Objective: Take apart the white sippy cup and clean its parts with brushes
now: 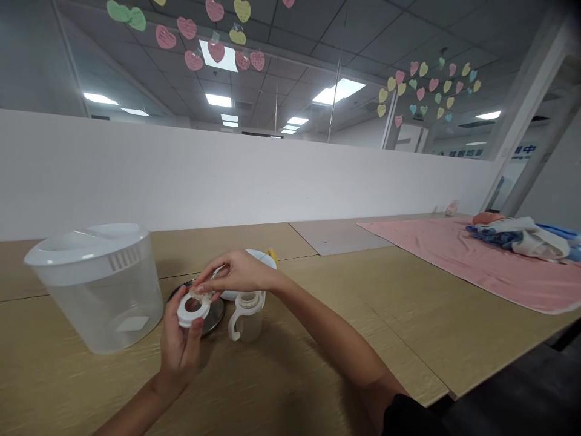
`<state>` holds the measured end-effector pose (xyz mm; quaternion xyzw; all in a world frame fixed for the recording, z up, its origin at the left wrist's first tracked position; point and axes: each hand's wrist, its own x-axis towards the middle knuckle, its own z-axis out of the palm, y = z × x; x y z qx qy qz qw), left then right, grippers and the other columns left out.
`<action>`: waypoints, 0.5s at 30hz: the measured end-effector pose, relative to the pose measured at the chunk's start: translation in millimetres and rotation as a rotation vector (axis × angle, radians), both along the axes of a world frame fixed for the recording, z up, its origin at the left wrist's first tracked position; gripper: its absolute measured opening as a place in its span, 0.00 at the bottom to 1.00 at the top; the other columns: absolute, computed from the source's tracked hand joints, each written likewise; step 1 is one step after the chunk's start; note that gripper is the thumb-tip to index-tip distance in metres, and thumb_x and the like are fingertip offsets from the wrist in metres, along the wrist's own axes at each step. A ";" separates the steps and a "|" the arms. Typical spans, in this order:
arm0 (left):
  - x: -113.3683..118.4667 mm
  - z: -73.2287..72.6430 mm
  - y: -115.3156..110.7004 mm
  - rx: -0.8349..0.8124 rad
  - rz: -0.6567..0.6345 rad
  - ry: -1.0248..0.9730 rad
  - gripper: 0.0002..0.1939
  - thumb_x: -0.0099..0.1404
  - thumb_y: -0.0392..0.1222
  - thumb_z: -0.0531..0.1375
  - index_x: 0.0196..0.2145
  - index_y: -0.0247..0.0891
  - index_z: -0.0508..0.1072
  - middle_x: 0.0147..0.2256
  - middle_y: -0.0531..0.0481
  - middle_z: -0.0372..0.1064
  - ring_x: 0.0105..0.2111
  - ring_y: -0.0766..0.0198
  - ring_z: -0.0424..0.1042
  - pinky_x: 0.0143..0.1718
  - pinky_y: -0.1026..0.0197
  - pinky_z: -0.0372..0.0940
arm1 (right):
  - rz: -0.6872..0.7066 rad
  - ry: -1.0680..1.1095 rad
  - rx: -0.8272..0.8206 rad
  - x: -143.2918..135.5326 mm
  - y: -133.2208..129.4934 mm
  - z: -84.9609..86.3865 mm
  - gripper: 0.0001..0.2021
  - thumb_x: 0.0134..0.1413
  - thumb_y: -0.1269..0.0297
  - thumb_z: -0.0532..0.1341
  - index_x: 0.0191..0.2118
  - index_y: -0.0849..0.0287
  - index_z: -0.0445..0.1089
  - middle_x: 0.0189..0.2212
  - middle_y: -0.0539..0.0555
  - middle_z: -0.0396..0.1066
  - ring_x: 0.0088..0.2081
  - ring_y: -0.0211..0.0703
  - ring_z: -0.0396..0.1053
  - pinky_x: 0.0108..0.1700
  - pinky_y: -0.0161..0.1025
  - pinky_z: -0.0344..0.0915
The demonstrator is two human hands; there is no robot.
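My left hand (177, 348) is closed around a white ring-shaped bottle collar (181, 316), thumb at its front edge and fingers behind. Over the collar, my right hand (238, 272) pinches a small translucent piece (206, 297) at the far rim; its exact kind is hard to make out. Just to the right stands an open clear baby bottle (250, 326) with a white handle (233, 327), upright on the table. Beneath and behind both hands lies a dark, shiny round plate (216, 318), partly covered by them.
A big lidded translucent bucket (104, 303) stands at the left. Behind my right hand a white bowl (261, 257) shows, with something yellow (272, 255) at its edge. On the right, a pink cloth (436, 254) covers the wooden table (345, 290), with folded clothes (531, 239) on it.
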<state>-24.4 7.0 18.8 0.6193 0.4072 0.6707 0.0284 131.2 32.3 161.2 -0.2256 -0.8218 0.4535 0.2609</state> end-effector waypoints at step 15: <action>0.7 3.2 0.0 -0.123 0.002 0.009 0.27 0.64 0.51 0.53 0.57 0.37 0.57 0.53 0.40 0.58 0.54 0.51 0.58 0.55 0.49 0.54 | -0.127 -0.219 0.562 -8.2 2.7 -5.8 0.08 0.54 0.68 0.58 0.36 0.60 0.73 0.35 0.50 0.73 0.35 0.36 0.66 0.36 0.31 0.58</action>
